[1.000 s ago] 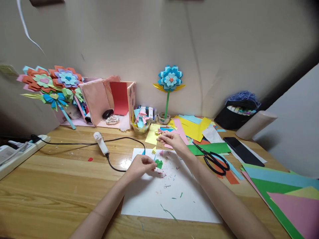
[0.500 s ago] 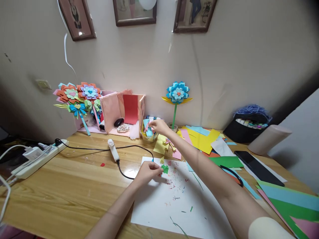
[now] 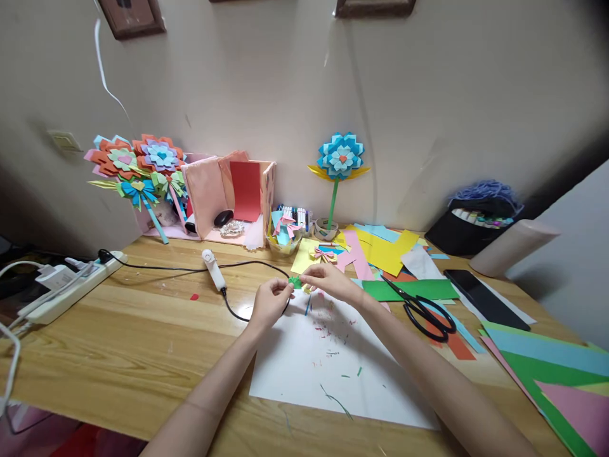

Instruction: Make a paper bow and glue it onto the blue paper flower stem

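Pinching the small green folded paper (image 3: 295,281) by its near left edge, the left hand (image 3: 271,302) has its fingers closed with only the paper's thickness between them. At the opposite side, the right hand (image 3: 332,283) has its fingers drawn nearly together; whether they grip the paper or merely touch it, I cannot tell. The piece sits between both hands, by the far edge of the white sheet (image 3: 328,381) on the wooden surface (image 3: 143,355).

It should weigh next to nothing, and its layered folds are probably stiffer than the loose points, which would crease or bend under a hard squeeze. Dry paper is unlikely to slip much, so a light pinch should do. The best hold is likely low on the thickest folds, with fingertips flat, leaving the thin tips free.
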### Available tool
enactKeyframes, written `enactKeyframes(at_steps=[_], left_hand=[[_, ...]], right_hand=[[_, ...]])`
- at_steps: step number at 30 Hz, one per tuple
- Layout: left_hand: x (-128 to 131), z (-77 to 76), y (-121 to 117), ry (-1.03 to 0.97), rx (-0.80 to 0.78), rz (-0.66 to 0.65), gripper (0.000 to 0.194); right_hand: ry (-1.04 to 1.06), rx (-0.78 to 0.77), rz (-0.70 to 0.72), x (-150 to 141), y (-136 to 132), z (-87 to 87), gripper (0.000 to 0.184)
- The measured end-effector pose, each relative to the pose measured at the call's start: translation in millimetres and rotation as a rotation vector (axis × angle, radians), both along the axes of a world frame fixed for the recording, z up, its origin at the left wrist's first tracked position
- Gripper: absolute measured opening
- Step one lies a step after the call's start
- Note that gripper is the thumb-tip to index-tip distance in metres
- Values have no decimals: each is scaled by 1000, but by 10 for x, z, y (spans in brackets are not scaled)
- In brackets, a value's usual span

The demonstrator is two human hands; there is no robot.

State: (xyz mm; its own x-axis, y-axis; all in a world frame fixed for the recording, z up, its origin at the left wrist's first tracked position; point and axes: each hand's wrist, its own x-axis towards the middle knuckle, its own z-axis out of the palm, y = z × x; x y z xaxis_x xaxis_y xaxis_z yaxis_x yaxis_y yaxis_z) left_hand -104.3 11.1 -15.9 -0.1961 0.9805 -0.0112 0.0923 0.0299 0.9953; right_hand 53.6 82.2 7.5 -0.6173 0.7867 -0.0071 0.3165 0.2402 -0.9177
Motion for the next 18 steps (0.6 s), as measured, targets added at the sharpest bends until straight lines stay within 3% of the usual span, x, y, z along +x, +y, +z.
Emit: enactKeyframes(at_steps=[11,18], left_hand=[[46,-104,-38,122,17,-10,22],[34,-170,-16,200,1,-24,25]], right_hand=[[52,-53,-103,-73,-151,-149,12],[41,-156,31,-4,-60,-225,17]])
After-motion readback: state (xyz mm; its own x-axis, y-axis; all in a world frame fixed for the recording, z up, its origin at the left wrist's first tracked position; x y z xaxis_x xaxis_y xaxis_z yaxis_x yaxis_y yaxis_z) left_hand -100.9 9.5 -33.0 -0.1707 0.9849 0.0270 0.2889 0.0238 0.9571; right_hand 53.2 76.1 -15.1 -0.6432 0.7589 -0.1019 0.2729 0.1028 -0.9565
